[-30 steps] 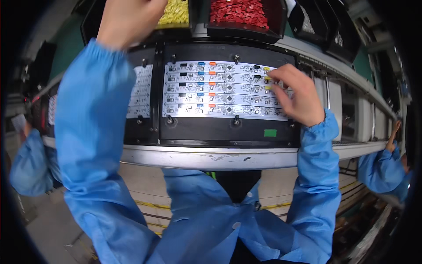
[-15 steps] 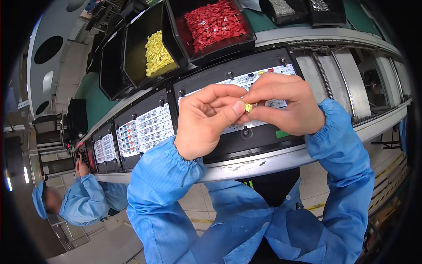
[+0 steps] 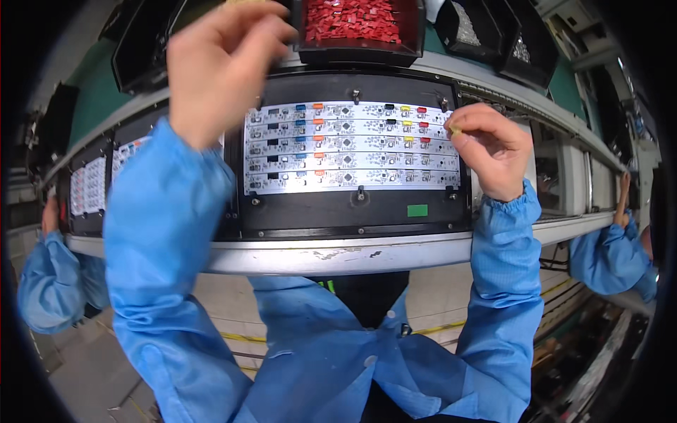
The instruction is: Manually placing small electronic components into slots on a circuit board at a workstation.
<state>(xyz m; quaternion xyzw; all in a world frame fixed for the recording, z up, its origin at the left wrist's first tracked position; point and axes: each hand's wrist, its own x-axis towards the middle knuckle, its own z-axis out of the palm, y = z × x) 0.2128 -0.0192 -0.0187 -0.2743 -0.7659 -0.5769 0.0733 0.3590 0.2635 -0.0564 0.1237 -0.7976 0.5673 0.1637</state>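
My right hand point(image 3: 493, 146) hovers by the right end of the white circuit boards point(image 3: 296, 163), with thumb and index finger pinched on a small yellow connector point(image 3: 455, 131). My left hand point(image 3: 224, 70) is raised over the boards' far left side, close to the bins; its fingers are smeared by motion, so whether they hold anything cannot be told. The boards lie in parallel rows inside a black carrier frame point(image 3: 303, 213). Small red point(image 3: 424, 125), yellow, black, blue and orange parts sit on them. On the right side, yellow and red parts show on the farther rows.
A black bin of red connectors point(image 3: 352, 21) stands beyond the frame. Yellow pieces point(image 3: 243, 2) show slightly behind my left hand. Further right are bins of clear or silvery parts point(image 3: 465, 28). A metal rail point(image 3: 338, 255) runs along the near edge. Other people's sleeves point(image 3: 608, 257) appear at both sides.
My hands were together on a yellow connector and have come apart. The left moved up and left; the right moved to the boards' right end. The view has shifted, uncovering the boards.
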